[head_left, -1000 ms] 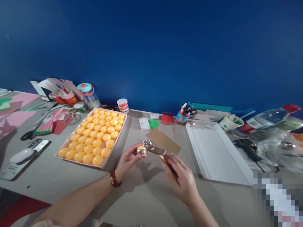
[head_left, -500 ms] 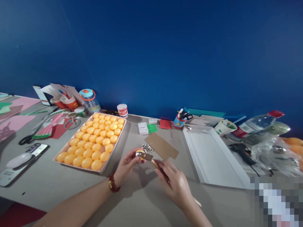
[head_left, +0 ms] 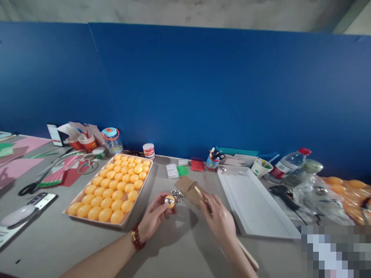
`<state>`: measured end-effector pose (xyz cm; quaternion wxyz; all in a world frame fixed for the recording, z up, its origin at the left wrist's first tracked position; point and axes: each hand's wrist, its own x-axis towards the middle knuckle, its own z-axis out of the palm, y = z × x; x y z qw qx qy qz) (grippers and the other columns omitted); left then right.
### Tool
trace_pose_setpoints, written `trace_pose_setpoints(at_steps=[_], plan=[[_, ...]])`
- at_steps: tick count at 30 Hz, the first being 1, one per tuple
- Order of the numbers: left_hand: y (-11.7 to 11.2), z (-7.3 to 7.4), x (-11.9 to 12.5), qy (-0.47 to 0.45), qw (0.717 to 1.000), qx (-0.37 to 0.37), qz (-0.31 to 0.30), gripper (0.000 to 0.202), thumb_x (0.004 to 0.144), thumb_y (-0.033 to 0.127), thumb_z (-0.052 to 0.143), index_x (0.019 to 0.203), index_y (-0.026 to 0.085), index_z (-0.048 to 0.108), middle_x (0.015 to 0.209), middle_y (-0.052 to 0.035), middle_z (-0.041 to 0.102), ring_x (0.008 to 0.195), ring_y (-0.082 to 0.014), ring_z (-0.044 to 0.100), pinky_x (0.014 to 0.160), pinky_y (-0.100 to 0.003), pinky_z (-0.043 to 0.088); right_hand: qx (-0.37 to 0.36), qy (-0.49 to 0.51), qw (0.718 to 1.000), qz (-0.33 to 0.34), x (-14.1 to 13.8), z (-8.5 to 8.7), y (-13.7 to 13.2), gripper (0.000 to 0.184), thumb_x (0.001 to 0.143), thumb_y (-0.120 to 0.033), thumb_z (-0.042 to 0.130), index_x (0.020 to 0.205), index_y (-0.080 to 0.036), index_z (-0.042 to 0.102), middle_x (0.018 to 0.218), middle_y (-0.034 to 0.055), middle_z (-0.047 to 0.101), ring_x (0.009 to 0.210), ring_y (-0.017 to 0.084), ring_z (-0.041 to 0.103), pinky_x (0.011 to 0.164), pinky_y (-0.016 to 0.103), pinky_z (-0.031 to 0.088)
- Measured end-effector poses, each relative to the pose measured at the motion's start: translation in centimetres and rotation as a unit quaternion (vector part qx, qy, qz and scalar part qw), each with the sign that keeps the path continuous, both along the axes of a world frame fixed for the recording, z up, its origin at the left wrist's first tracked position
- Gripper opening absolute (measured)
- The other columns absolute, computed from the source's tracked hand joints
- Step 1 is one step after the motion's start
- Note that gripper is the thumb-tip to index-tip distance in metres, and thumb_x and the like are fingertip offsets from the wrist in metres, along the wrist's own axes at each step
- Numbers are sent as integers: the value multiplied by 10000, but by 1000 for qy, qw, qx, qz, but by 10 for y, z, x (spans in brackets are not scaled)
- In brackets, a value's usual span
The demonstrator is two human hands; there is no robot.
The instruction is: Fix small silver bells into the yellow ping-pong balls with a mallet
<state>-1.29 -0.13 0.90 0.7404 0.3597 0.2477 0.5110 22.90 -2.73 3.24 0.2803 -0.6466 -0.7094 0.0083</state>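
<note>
My left hand [head_left: 155, 217] pinches an orange ball [head_left: 170, 201] with a shiny silver piece on its front, held just above the grey table. My right hand [head_left: 219, 219] grips a wooden-handled tool [head_left: 199, 190], its flat metal tip raised over the brown cardboard piece [head_left: 189, 189] and apart from the ball. A small heap of silver pieces [head_left: 176, 194] lies on the table just behind the ball. To the left stands a tray [head_left: 68, 210] filled with several rows of orange balls [head_left: 116, 185].
A white tray [head_left: 255, 200] lies to the right of my hands. Behind it are a pen cup [head_left: 212, 160], a paper cup [head_left: 260, 167], a water bottle [head_left: 286, 162] and a glue gun [head_left: 282, 192]. Scissors [head_left: 29, 188], a phone [head_left: 27, 210] and coloured paper lie at the left.
My right hand has drawn the tool's tip away from the ball, up and to the right. The head has tilted up, so the table sits lower in view.
</note>
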Motion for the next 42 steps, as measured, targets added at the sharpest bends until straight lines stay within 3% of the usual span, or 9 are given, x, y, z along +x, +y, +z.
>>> trace_pose_setpoints(at_steps=[4, 11, 14, 19, 22, 26, 30, 33, 42], plan=[[-1, -1, -1, -8, 1000, 6, -12, 287, 820, 248, 714, 1092, 178, 654, 1080, -93, 685, 894, -197, 666, 828, -349, 546, -71, -71, 994, -52, 6, -14, 10, 288, 956, -187, 437, 1202, -175, 586, 1115, 107, 650, 777, 217, 692, 662, 306, 498], [-2, -1, 0, 14, 1000, -4, -15, 256, 820, 241, 709, 1056, 146, 677, 1051, -100, 705, 839, -182, 686, 822, -340, 552, -64, -139, 987, -48, 7, -27, 15, 241, 883, -156, 541, 1090, -159, 667, 1011, 130, 684, 927, 301, 640, 825, 390, 465], [-2, -1, 0, 30, 999, 13, -19, 260, 840, 255, 686, 1078, 149, 669, 1070, -103, 705, 873, -192, 690, 857, -354, 540, -15, -101, 994, -31, 2, -27, 15, 225, 905, -205, 538, 1086, -160, 665, 1018, 139, 685, 921, 304, 633, 836, 416, 466], [-4, -3, -1, 116, 985, 127, 20, 351, 854, 258, 664, 1191, 205, 581, 1156, -96, 673, 971, -208, 655, 889, -374, 527, 71, 75, 988, 111, -20, -22, 9, 245, 968, -264, 468, 1158, -187, 602, 1085, 116, 686, 1025, 278, 619, 898, 410, 472], [-4, -5, -2, 212, 950, 225, 49, 325, 867, 216, 637, 1181, 221, 556, 1179, -95, 655, 1044, -219, 627, 932, -382, 508, 20, 178, 967, 180, -39, -19, 1, 245, 972, -270, 467, 1182, -210, 578, 1001, 85, 682, 879, 223, 643, 786, 338, 515], [-5, -7, -6, 308, 875, 369, 57, 348, 878, 168, 592, 1219, 236, 566, 1275, -109, 589, 1235, -264, 527, 1062, -450, 427, -28, 258, 940, 220, -53, -23, -6, 267, 940, -298, 537, 1198, -232, 562, 1071, 78, 679, 924, 223, 646, 818, 335, 520], [-8, -7, -7, 374, 825, 422, 36, 456, 898, 168, 554, 1343, 260, 513, 1296, -118, 562, 1241, -266, 519, 1045, -442, 448, -85, 355, 902, 233, -55, -32, -6, 342, 897, -335, 612, 1212, -223, 538, 1089, 86, 666, 927, 223, 658, 827, 340, 536], [-11, -5, -6, 395, 823, 407, 35, 572, 891, 199, 580, 1429, 247, 390, 1341, -130, 547, 1242, -273, 524, 1055, -455, 438, -119, 430, 861, 245, -54, -36, -6, 341, 882, -356, 643, 1177, -215, 546, 1059, 84, 658, 912, 216, 660, 814, 331, 544], [-8, 7, -3, 387, 831, 396, 50, 364, 868, 265, 641, 1219, 206, 563, 1220, -132, 583, 1162, -272, 555, 1011, -448, 462, -209, 547, 772, 247, -53, -27, -9, 339, 880, -447, 640, 1111, -217, 544, 956, 56, 657, 819, 183, 640, 666, 276, 524]])
